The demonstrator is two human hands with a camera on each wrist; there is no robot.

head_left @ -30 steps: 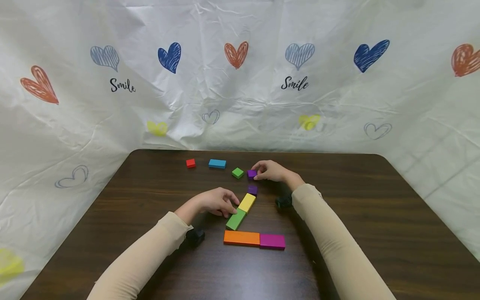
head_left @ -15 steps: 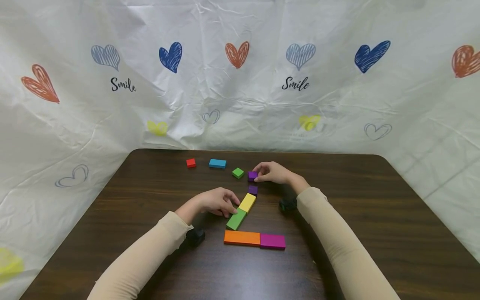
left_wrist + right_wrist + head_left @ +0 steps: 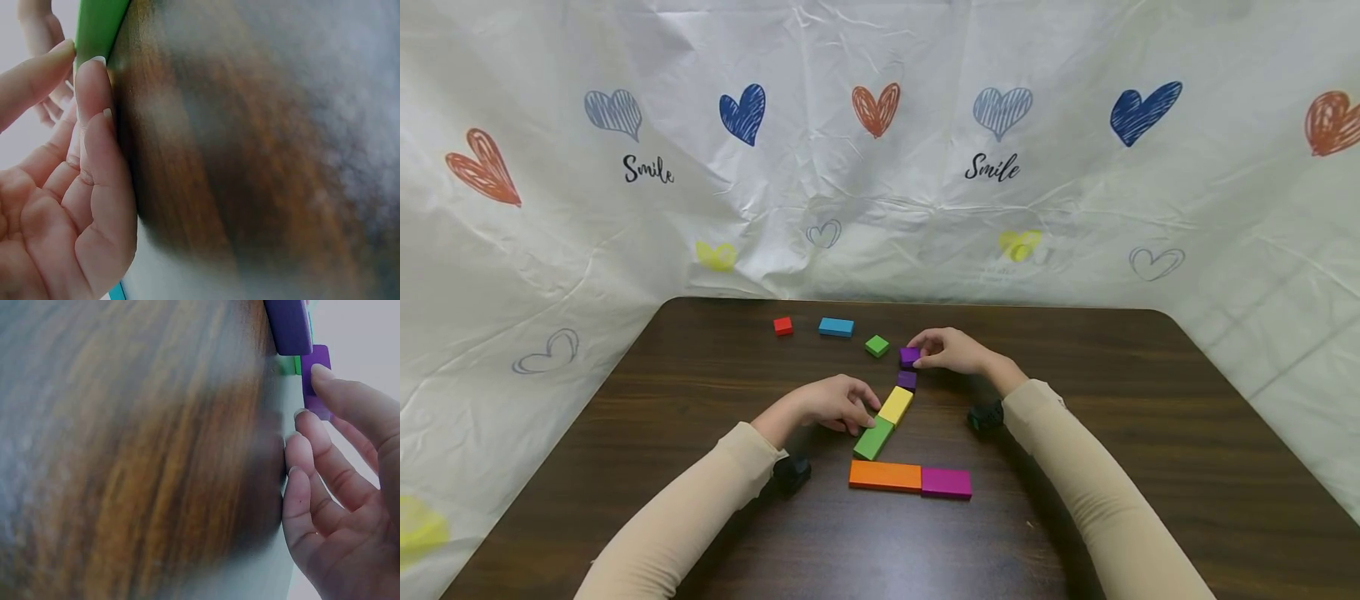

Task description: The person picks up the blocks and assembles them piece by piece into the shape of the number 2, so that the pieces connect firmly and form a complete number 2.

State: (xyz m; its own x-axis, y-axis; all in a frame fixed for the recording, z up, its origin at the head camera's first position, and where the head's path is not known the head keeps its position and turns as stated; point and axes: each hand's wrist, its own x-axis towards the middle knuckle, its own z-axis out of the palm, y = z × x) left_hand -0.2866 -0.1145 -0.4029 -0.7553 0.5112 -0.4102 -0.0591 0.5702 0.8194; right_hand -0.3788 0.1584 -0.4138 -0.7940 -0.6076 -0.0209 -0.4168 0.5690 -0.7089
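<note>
In the head view my right hand (image 3: 953, 350) pinches a small purple block (image 3: 909, 357) between thumb and fingers. The block is just behind a second, darker purple block (image 3: 907, 381) on the table; the right wrist view shows the held purple block (image 3: 316, 381) beyond the nearer one. My left hand (image 3: 831, 403) rests beside the line, thumb on the green block (image 3: 871, 442) and a finger along the side of the yellow block (image 3: 895, 407). Green and yellow lie end to end on a slant, with the darker purple block at the yellow one's far end.
Nearer the body, an orange block (image 3: 885, 476) and a magenta block (image 3: 946, 482) lie end to end crosswise. Toward the back of the dark wooden table (image 3: 1150, 417) sit a small green block (image 3: 877, 347), a blue block (image 3: 837, 327) and a red block (image 3: 783, 326). A white printed sheet hangs behind.
My right hand has drawn the purple block slightly toward the body and to the right, closer to the darker purple block. The left hand has stayed in place.
</note>
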